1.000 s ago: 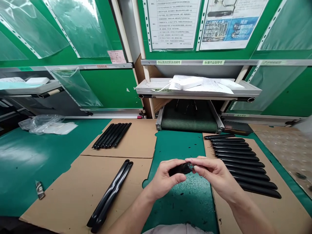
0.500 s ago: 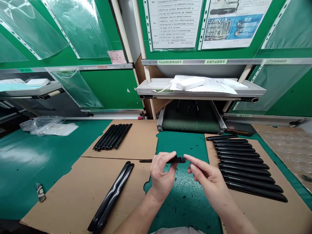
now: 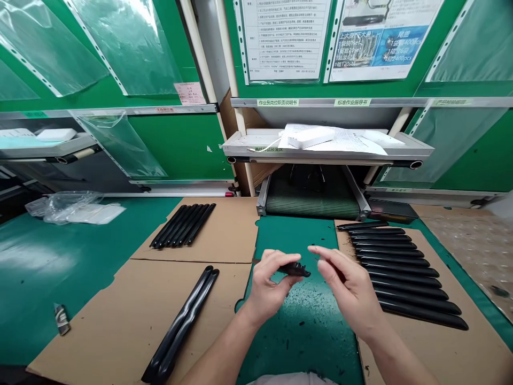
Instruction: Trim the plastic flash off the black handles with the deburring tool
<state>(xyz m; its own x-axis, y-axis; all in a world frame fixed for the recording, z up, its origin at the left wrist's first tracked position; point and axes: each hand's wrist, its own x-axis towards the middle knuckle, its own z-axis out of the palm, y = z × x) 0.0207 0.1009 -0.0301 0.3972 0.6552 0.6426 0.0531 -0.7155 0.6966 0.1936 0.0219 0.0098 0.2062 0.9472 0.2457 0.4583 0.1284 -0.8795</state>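
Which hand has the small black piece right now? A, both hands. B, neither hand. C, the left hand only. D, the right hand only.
C. The left hand grips the small black piece at its fingertips, while the right hand is held apart from it.

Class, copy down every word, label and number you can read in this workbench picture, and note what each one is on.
"作业员岗位职责说明书": pale green label on the metal rail
"标准作业指导书": second pale green label, same rail
"尾盖": blue poster panel
"1箱2400pcs": same panel
"1箱120set": poster's photo panel
Too small to read: printed instruction sheet, pink note
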